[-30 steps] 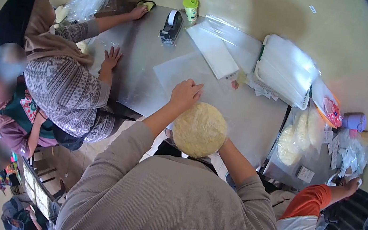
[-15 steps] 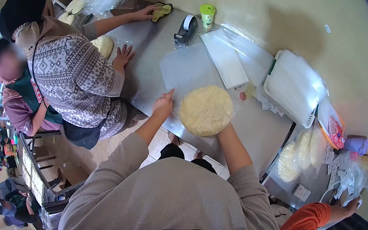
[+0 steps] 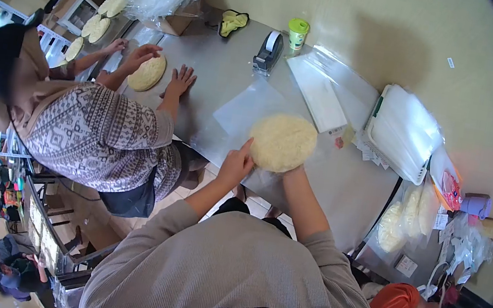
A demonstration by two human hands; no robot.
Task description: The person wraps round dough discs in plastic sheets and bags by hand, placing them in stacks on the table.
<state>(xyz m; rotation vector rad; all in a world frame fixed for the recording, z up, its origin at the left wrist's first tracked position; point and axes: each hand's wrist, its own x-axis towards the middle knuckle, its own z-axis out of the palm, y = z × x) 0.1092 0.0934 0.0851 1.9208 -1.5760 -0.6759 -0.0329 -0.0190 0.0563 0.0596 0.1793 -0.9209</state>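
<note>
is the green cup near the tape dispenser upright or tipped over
Upright: the cup stands on the table, its green lid on top.

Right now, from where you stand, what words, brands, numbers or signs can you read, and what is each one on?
None can be read. The marks I see:
Yellow-green cup: print, too small.
Wall sticker: too small.
Small white box: print, too blurred.
Paper slips beside the white basket: too small.
Pale round piece in hand: no lettering visible.

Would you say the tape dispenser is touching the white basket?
Apart: in the head view, flat plastic sheeting lies between the tape dispenser and white basket.
</note>
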